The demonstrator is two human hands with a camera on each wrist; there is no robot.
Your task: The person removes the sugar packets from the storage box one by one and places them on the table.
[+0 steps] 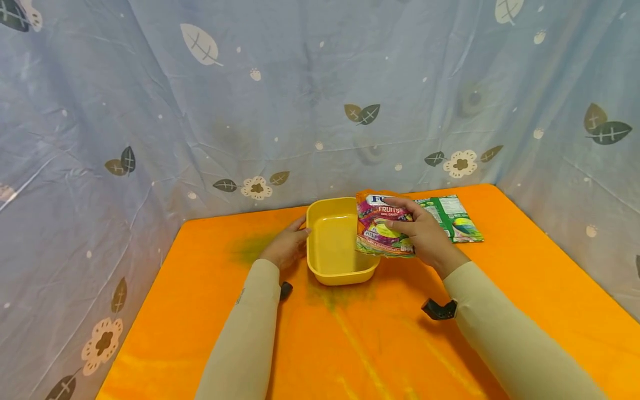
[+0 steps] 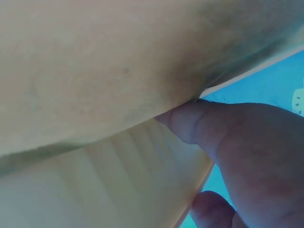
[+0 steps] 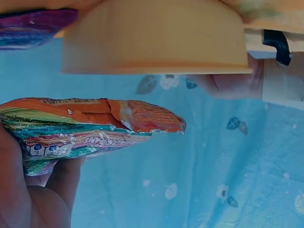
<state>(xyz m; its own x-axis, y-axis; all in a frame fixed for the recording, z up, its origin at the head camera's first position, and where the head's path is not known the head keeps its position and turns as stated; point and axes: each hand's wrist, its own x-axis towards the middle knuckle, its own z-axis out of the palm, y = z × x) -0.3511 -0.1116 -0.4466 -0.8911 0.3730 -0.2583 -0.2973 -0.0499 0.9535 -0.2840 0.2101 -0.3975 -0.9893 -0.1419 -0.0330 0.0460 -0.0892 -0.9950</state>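
Note:
A yellow plastic tub [image 1: 324, 276] sits on the orange cloth, its inside bare where it shows. My left hand [image 1: 287, 247] holds the tub's left side, thumb at the rim and fingers along the outer wall. Seen from the left wrist, the thumb [image 2: 247, 137] presses against the tub's pale wall [image 2: 123, 180]. With my right hand [image 1: 425, 233] I grip a bright fruit candy bag [image 1: 385, 236], fingers over its front. The bag is upright and overlaps the tub's right rim in the head view. From the right wrist, the bag [image 3: 80, 128] appears apart from the tub [image 3: 156, 38].
A green packet [image 1: 462, 219] lies on the cloth [image 1: 350, 344] behind my right hand, partly hidden. In the right wrist view, a purple packet [image 3: 35, 28] shows beside the tub. A pale blue leaf-patterned curtain [image 1: 280, 100] hangs around the table's back and sides.

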